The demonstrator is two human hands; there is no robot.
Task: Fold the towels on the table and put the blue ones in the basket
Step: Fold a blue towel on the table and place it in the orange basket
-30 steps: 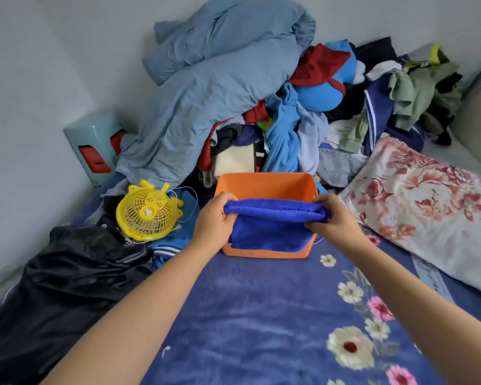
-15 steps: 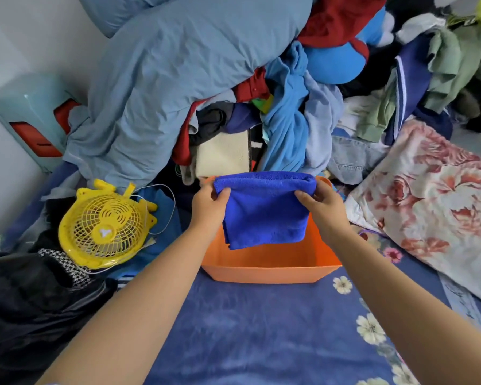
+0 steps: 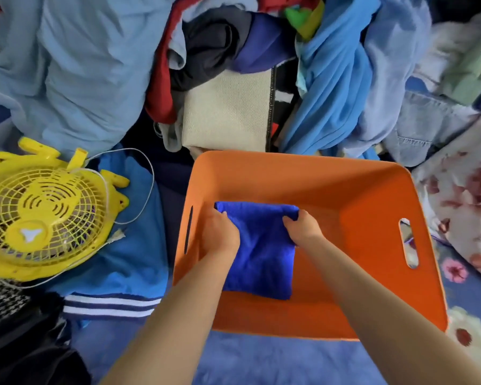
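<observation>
I have both hands down inside the orange basket [image 3: 311,176], which sits on a blue flowered bedspread [image 3: 275,362]. The folded blue towel [image 3: 264,254] lies on the basket floor, toward its left wall and nearer the far wall than the near one. My left hand [image 3: 220,234] holds the towel's far left corner, the fingers curled over the folded edge. My right hand [image 3: 303,226] holds the far right corner the same way, fingers bent over the edge, so each grip is pinching the towel rather than lying spread. The towel is flat apart from a few creases between my 2 hands.

Left of the basket a yellow fan [image 3: 45,215] lies face up on a bright blue garment with white stripes [image 3: 128,268], a thin white cord [image 3: 147,179] looping off it toward the basket. Beyond the basket's far wall a heap of clothes [image 3: 331,79] rises, with a cream knit piece [image 3: 228,112] just behind the rim and a big pale blue cloth [image 3: 75,65] to the left of that. Right of the basket lies a pillow with a rose print [image 3: 464,198], close to the slot handle [image 3: 408,243] in the basket's right wall.
</observation>
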